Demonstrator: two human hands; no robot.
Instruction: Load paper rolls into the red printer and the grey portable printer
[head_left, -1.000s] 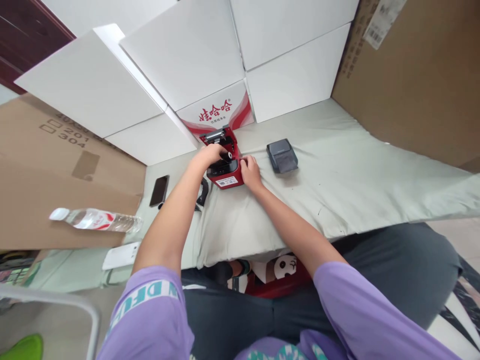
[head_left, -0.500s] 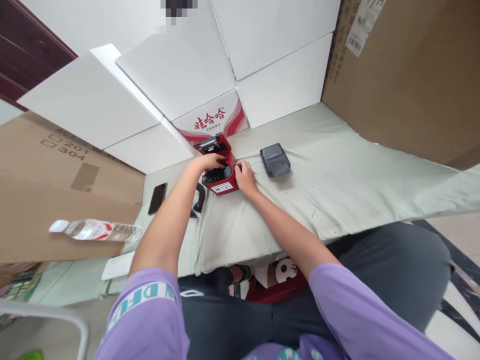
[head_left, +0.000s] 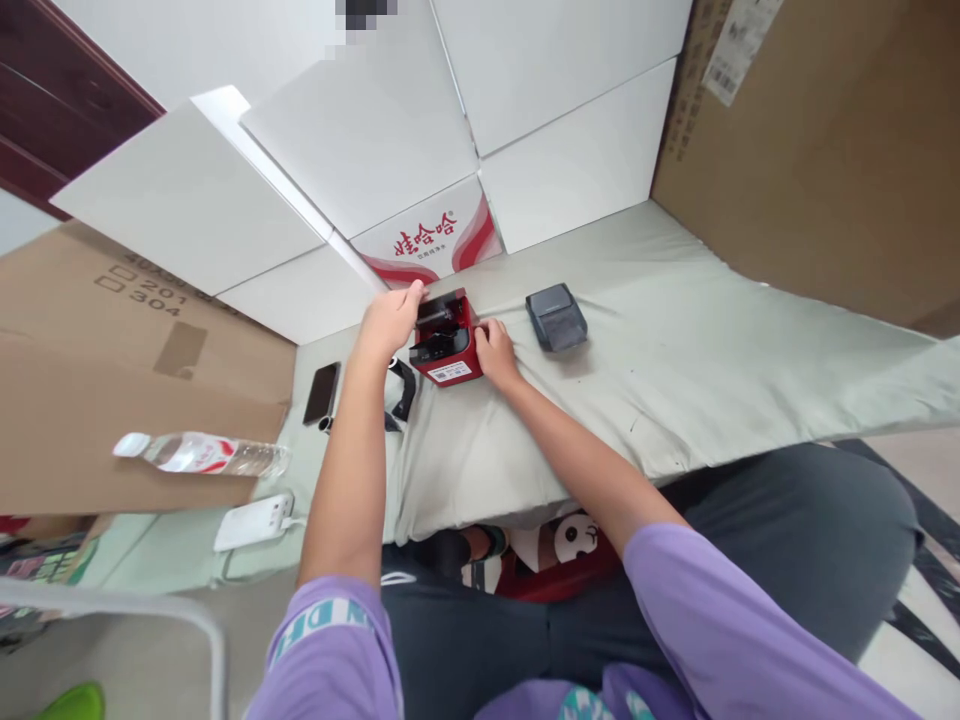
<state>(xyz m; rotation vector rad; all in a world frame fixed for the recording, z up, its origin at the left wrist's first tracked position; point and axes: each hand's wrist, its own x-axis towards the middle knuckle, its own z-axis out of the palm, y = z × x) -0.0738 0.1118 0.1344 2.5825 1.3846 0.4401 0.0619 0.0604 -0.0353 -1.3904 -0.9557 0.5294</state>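
Note:
A small red and black box-shaped device, which looks like a label printer (head_left: 454, 374), sits on the cloth with a white sticker on its front. Its hinged lid (head_left: 441, 310) is tilted partway down over the dark inside. My left hand (head_left: 388, 322) grips the left edge of the lid, thumb at the top. Against the right side of the body, my right hand (head_left: 496, 352) is curled and steadies it; some fingertips are hidden. To the right lies a dark grey device (head_left: 556, 317) with a flap. Beside my left forearm is a black curved strap-like item (head_left: 405, 390).
A phone (head_left: 322, 393), a water bottle (head_left: 217, 454) on its side and a white power bank (head_left: 253, 522) with a cable lie on the left. White boxes (head_left: 570, 150) stand behind; cardboard boxes (head_left: 810, 150) flank the cloth-covered surface (head_left: 675, 350).
My left hand has come out of the printer's inside and moved to the lid's left edge. The lid has tilted lower. My right hand stays at the printer's side.

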